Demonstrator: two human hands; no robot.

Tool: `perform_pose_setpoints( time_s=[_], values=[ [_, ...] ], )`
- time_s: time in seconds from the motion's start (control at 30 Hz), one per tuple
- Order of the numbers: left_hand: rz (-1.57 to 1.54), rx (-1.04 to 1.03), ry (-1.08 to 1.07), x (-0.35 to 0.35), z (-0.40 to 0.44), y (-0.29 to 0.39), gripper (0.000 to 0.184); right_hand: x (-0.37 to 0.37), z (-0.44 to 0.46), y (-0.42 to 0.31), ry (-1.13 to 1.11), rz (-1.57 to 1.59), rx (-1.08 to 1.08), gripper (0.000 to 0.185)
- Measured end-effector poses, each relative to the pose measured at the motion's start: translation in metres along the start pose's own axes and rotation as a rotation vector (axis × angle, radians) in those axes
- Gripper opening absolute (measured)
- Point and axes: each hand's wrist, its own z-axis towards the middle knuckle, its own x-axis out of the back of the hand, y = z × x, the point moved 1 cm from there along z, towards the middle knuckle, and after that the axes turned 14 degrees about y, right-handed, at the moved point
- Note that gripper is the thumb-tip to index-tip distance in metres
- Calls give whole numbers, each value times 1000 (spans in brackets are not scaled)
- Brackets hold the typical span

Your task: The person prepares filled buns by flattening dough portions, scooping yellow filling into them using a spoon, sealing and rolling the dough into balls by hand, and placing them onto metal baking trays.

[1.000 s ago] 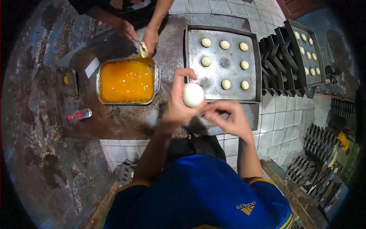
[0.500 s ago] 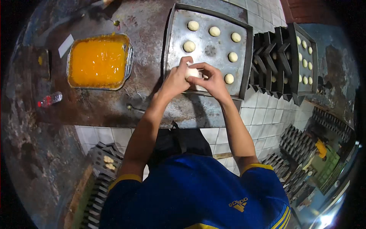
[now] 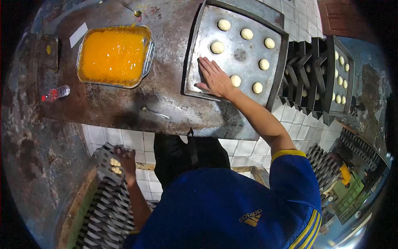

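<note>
My right hand (image 3: 216,79) lies palm down at the near left corner of the large metal tray (image 3: 244,99), fingers stretched out; whatever is under the palm is hidden. Round pale dough balls (image 3: 217,47) sit spaced out on this tray, one (image 3: 235,81) right beside the hand. Down at the lower left, my left hand (image 3: 125,159) is reached out in shadow, its fingers apart and a little blurred, next to a dark tray with round hollows (image 3: 104,162) that bears several small dough pieces (image 3: 116,166).
A glass dish of orange filling (image 3: 112,56) stands on the worn table (image 3: 166,54). Around it are a white card (image 3: 78,35), a bottle (image 3: 56,93), a spoon (image 3: 154,112) and another spoon (image 3: 136,13). Stacked trays (image 3: 309,76) rise at the right; more racks are below.
My hands have parted from the dough ball they held together. The right has flattened onto the tray; the left has moved down to the lower left. The other person's hands have left the view.
</note>
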Motion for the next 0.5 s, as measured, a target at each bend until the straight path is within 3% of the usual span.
perform_pose_setpoints(
  time_s=[0.07, 0.1, 0.17, 0.2, 0.23, 0.27, 0.3, 0.33, 0.4, 0.47, 0.5],
  values=[
    [-433, 484, 9, 18, -68, -112, 106, -20, -3, -1, 28, -20, 9, 91],
    [-358, 473, -50, 40, -97, -105, 107, -25, -3, -4, 55, -41, 14, 92],
    [137, 530, -174, 58, -134, -75, 109, -31, -1, -5, 35, -33, 2, 88],
    [124, 430, -136, 61, -151, -72, 105, -38, -2, 0, -4, 97, -80, 86],
    [36, 552, -128, 66, -166, -72, 97, -42, 1, 7, -39, 224, -156, 84],
    [13, 466, -211, 73, -181, -97, 93, -44, 4, 24, -74, 520, -303, 76],
    [-10, 418, -244, 73, -188, -106, 90, -42, -1, 35, 106, 933, -494, 75],
    [-35, 370, -276, 74, -188, -98, 88, -14, 2, 35, 276, 1041, -620, 72],
    [-81, 1039, -290, 77, -182, -88, 83, 42, -1, 31, 560, 1230, -784, 67],
    [-120, 1056, -327, 57, -188, -154, 70, 78, -27, 34, 730, 1352, -811, 60],
    [-256, 468, -192, 32, -199, -205, 50, 95, -40, 27, 780, 1337, -940, 58]
  ],
)
